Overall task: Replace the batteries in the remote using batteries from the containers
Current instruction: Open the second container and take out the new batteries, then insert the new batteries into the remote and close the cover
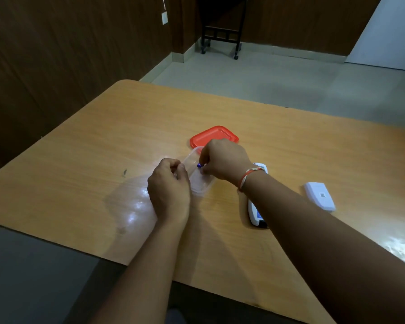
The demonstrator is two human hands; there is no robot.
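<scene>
Head view: person is working at a wooden table [103, 141]. Right hand [222, 160] is reaching over a clear plastic container [200, 181], fingertips pinching a small blue-tipped battery [199, 165] just above or inside the container mouth; can't tell if it's touching the floor of the box. Left hand [170, 185] is curled closed against the container's near-left wall, steadying it; whether anything is inside the fist is hidden. Red lid [213, 136] is lying off, flat on the table just behind the container. Remote [255, 211] is lying to the right, mostly under the right forearm, white body with dark end showing. Its white battery cover [319, 195] is sitting apart, further right, so the compartment looks already opened.

Handling guess: battery is small, rigid, smooth, light, likely to roll or slip, so pinching across the middle of the barrel is safest. Container is thin, light, slides easily, needs bracing.
</scene>
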